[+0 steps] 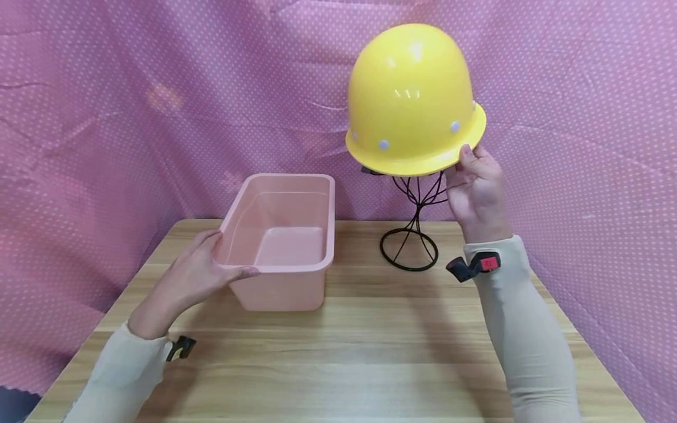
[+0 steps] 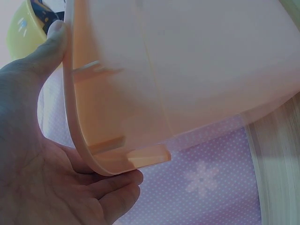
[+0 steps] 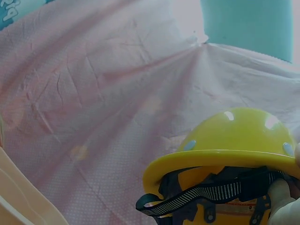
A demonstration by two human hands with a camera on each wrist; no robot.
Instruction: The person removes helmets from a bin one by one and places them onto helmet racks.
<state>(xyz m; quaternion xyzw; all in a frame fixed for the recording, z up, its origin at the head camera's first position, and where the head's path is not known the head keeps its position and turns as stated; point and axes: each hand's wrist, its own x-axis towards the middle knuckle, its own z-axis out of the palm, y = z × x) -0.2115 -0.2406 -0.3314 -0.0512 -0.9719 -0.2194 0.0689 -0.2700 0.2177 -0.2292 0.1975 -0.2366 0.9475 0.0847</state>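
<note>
As left hand [image 1: 195,267] grips bin [image 1: 285,291], right hand [image 1: 478,194] pinches a helmet [image 1: 411,106] partly hiding the wire stand [image 1: 419,205].

The bin [image 1: 280,292] is standing on the table [image 1: 349,358], left of the stand [image 1: 418,204]. The stand is resting near the table's far edge, and the helmet [image 1: 412,100] is covering its top; whether the two are touching isn't showing. The helmet is sitting higher than the bin and to its right. The left hand [image 1: 193,273] is gripping the bin's rim at the near left corner; the right hand [image 1: 478,191] is holding the helmet's near right brim. A strap [image 3: 201,192] is running below the brim. The cloth [image 1: 238,76] is hanging behind the table and along both sides.
</note>
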